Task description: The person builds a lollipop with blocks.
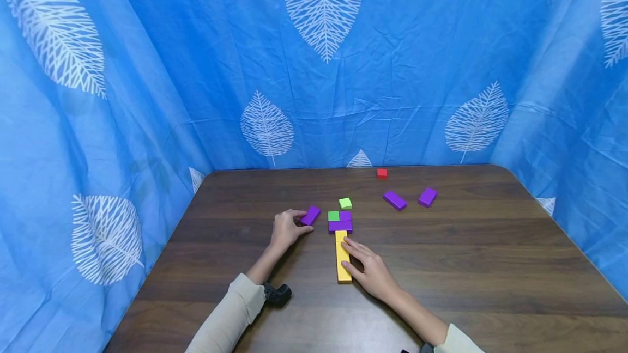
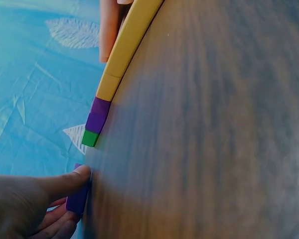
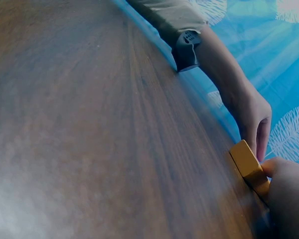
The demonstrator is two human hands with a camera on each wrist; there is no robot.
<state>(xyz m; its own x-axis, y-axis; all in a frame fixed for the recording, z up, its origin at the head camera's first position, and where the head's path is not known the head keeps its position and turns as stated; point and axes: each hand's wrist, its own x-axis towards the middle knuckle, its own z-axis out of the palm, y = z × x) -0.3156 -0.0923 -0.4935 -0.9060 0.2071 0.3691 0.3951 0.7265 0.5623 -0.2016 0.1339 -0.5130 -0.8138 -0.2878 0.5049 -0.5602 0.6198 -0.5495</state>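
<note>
Fingers (image 1: 296, 213) of the left hand (image 1: 285, 230) are pinching a purple block (image 1: 311, 215) between them, while the right hand (image 1: 374, 275) (fingers loosely parted) is touching yellow blocks (image 1: 340, 255) at its fingertips

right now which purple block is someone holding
The leftmost purple block in the head view, pinched by the left hand. The other purple blocks are unheld: two lie apart at right, the rest by the darker green block.
</note>
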